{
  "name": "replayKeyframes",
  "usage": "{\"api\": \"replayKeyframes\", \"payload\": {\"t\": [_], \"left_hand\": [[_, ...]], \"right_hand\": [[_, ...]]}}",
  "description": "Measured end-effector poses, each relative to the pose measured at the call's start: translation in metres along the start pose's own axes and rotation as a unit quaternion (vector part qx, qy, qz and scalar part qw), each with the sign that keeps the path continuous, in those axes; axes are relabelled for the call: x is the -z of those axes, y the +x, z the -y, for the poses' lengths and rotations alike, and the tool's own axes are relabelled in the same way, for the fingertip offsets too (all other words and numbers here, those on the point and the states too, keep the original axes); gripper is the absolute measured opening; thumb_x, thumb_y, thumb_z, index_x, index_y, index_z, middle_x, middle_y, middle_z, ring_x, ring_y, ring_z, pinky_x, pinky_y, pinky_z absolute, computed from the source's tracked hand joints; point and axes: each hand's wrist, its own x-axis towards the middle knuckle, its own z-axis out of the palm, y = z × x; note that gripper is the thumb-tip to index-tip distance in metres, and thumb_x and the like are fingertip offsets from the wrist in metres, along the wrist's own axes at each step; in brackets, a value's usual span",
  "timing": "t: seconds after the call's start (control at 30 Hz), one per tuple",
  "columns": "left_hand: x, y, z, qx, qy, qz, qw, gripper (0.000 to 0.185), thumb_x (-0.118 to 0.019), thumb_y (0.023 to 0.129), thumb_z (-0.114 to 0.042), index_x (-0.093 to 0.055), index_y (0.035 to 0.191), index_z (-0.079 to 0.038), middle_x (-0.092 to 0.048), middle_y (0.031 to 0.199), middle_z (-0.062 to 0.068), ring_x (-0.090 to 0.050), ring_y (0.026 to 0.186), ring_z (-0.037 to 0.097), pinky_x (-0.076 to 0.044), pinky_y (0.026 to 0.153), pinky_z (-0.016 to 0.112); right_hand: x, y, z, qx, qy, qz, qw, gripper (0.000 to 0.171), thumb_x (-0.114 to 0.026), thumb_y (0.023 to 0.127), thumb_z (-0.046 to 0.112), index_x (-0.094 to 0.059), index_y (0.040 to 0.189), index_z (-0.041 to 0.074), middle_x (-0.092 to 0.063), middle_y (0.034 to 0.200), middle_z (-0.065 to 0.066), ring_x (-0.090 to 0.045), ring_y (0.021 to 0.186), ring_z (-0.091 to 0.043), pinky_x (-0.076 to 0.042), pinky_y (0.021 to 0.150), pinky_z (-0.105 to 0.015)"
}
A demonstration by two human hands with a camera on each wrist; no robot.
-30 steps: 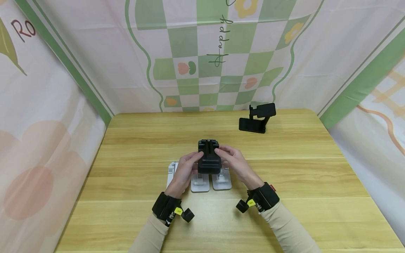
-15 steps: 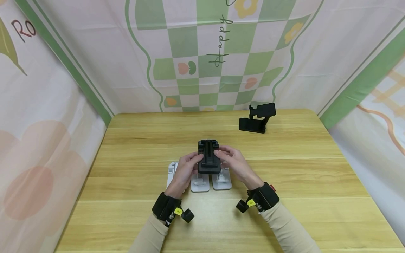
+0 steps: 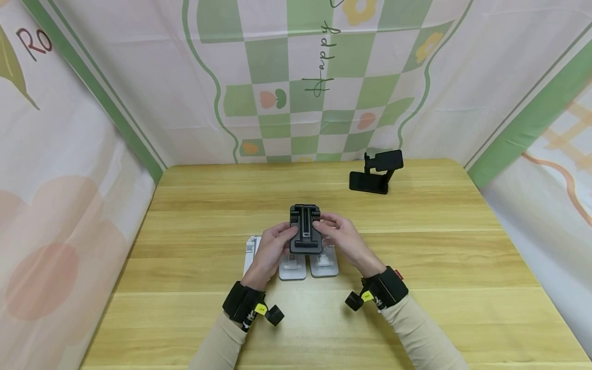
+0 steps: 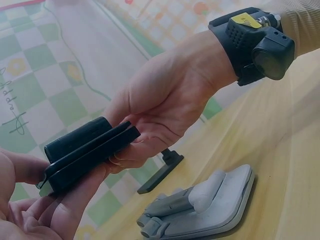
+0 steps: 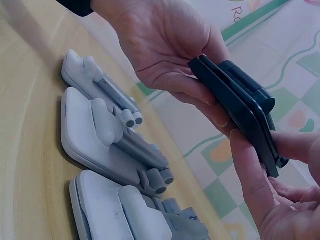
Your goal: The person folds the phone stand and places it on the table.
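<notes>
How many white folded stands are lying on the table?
3, side by side under the hands: one at the left, one in the middle, one at the right. Others may be hidden beneath the hands.

A black folded phone stand [image 3: 305,229], flat and closed, is held above 3 white folded stands [image 3: 292,263].

Left hand [image 3: 270,246]: my fingers curl inward, gripping from the left.
Right hand [image 3: 342,237]: mirrors it, fingers pinching, wrists apart.
</notes>
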Motion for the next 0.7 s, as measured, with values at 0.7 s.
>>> {"api": "replayKeyframes", "payload": {"t": [0.7], "left_hand": [[-0.0002,-0.0011,0.0016,0.005,0.016,0.011,0.9998,0.045,-0.058,0.105,-0.022,-0.056,0.144,0.001,-0.073,0.123,0.018,-0.071,0.087,0.009,-0.057,0.071,0.021]], "right_hand": [[0.0052,-0.0004,-0.0021,0.011,0.004,-0.023,1.000,0.052,-0.063,0.102,0.021,-0.047,0.143,-0.006,-0.063,0.103,-0.004,-0.067,0.084,-0.013,-0.059,0.075,-0.030]]}}
